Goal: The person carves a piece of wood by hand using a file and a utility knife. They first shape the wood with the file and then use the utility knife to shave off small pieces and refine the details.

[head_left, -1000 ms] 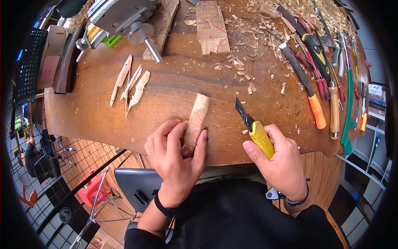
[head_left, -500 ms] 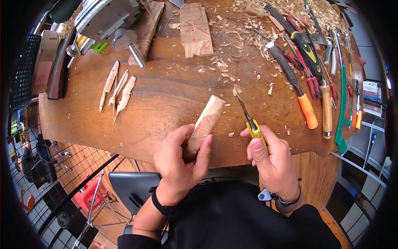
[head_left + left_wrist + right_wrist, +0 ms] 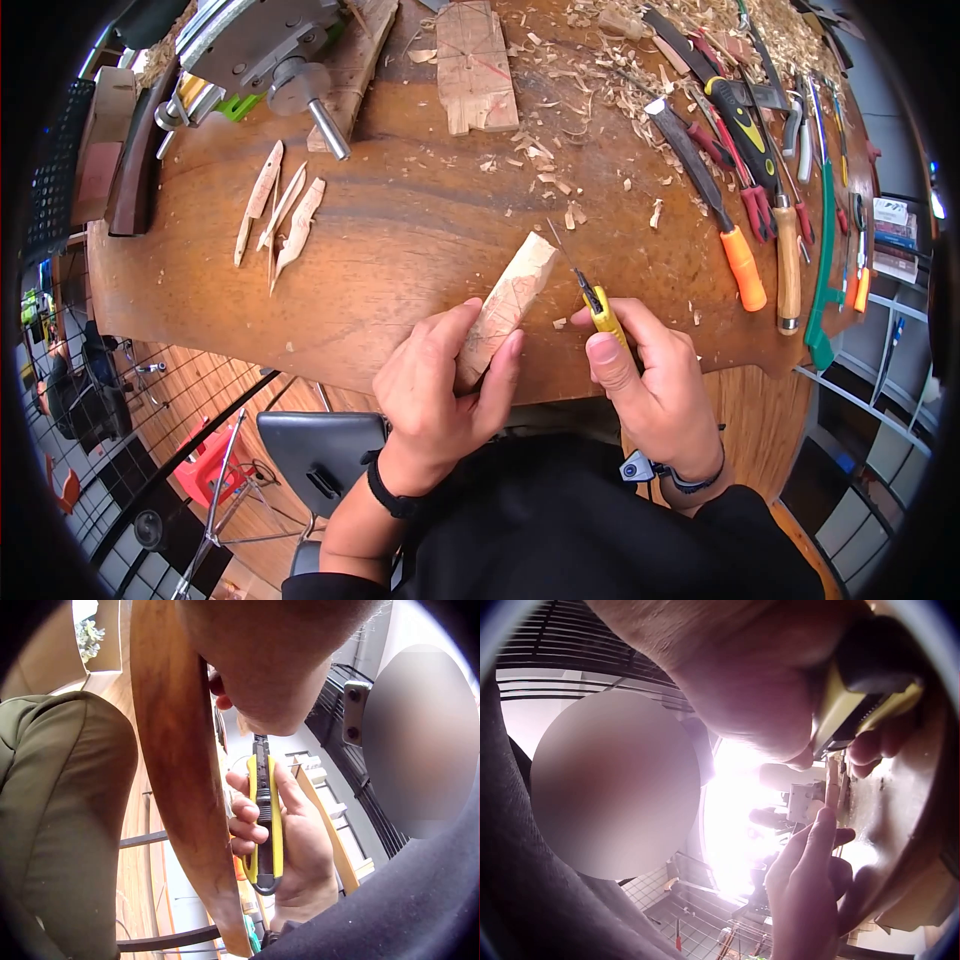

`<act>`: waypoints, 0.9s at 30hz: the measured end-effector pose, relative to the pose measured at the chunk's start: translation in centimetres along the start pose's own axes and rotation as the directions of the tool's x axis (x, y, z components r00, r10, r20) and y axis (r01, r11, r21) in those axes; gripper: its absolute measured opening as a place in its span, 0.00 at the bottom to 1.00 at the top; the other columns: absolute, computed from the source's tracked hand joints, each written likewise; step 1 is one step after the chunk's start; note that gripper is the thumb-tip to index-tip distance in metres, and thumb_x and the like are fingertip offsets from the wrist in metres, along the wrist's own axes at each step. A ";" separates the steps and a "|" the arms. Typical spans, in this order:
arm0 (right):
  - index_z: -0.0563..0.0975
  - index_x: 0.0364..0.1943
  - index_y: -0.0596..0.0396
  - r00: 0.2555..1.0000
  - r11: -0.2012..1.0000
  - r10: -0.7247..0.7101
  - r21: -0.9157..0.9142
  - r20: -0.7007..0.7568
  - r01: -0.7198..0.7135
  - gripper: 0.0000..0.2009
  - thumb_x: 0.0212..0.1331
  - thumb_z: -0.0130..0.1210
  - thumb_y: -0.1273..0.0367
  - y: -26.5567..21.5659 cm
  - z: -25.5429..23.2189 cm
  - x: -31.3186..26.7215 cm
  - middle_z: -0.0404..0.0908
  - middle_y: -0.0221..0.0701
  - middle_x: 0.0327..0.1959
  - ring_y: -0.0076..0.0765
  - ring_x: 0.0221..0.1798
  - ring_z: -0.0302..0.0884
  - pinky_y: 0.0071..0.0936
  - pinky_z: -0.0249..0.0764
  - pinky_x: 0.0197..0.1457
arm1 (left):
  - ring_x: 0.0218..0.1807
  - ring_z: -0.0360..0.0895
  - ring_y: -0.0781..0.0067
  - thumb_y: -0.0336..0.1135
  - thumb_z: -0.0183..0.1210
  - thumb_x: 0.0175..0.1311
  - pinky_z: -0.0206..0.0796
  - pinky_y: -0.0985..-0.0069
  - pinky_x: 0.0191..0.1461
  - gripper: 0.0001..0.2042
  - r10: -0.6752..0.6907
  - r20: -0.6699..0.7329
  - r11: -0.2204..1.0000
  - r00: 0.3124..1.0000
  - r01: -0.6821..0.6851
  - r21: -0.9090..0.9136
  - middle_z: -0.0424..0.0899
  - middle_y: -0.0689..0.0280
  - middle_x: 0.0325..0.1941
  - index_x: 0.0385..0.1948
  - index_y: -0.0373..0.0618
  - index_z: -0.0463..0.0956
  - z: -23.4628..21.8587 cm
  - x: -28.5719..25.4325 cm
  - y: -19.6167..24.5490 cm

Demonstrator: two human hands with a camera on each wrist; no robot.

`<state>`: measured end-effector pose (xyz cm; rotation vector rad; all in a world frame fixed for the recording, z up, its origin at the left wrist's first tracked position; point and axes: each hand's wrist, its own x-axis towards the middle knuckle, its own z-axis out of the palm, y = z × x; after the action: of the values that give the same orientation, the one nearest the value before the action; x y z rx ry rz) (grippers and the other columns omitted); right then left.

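Observation:
My left hand (image 3: pixel 432 385) grips the lower end of a wooden block (image 3: pixel 512 300) with pencil-like lines on its face, fingers on one side and thumb on the other. The block tilts up and to the right over the table's front part. In my right hand (image 3: pixel 655 385) is a yellow and black utility knife (image 3: pixel 605 312), its blade out and close beside the block's upper right end. The left wrist view shows the fingers wrapped round the knife's handle (image 3: pixel 264 825). Seen from the right wrist, the left hand (image 3: pixel 806 881) holds the block upright.
Several thin carved wood pieces (image 3: pixel 282 215) lie on the left of the wooden table (image 3: pixel 390 235). A metal machine (image 3: pixel 260 60) stands at the back left, near a flat board (image 3: pixel 474 75). Shavings (image 3: pixel 560 110) cover the back; chisels and an orange-handled tool (image 3: pixel 742 270) lie right.
The block has swung from nearly upright to leaning right in the left hand. The right hand has turned the knife and brought its blade left, beside the block's upper end.

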<state>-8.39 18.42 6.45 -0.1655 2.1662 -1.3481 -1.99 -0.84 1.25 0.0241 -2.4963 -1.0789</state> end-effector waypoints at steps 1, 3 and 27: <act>0.78 0.48 0.62 1.000 1.000 -0.008 -0.018 -0.005 0.008 0.20 0.74 0.57 0.55 -0.1 0.0 0.0 0.81 0.42 0.25 0.50 0.30 0.86 0.38 0.76 0.35 | 0.28 0.83 0.60 0.28 0.74 0.55 0.73 0.72 0.30 0.21 0.001 0.002 1.000 1.000 -0.001 -0.003 0.86 0.53 0.34 0.49 0.32 0.77 0.0 0.0 0.0; 0.78 0.48 0.62 1.000 0.999 -0.015 -0.035 -0.013 0.014 0.20 0.73 0.58 0.55 -0.1 -0.1 -0.1 0.82 0.42 0.26 0.50 0.31 0.86 0.38 0.77 0.36 | 0.28 0.83 0.60 0.28 0.74 0.56 0.74 0.72 0.31 0.22 -0.009 0.014 1.000 1.000 0.009 0.000 0.86 0.52 0.34 0.50 0.31 0.77 0.0 -0.1 0.0; 0.79 0.48 0.61 0.993 0.971 -0.070 0.233 0.097 0.046 0.21 0.63 0.69 0.58 2.6 -1.3 0.5 0.86 0.40 0.32 0.36 0.36 0.87 0.32 0.79 0.41 | 0.25 0.77 0.83 0.34 0.54 0.79 0.61 0.89 0.24 0.19 -0.516 0.506 0.359 0.691 0.711 -0.604 0.86 0.60 0.42 0.65 0.36 0.65 -0.7 3.0 1.6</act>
<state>-9.01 20.47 4.44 -0.2058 1.9148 -1.5760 -4.17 -0.74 3.93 0.6974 -1.9445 -2.5618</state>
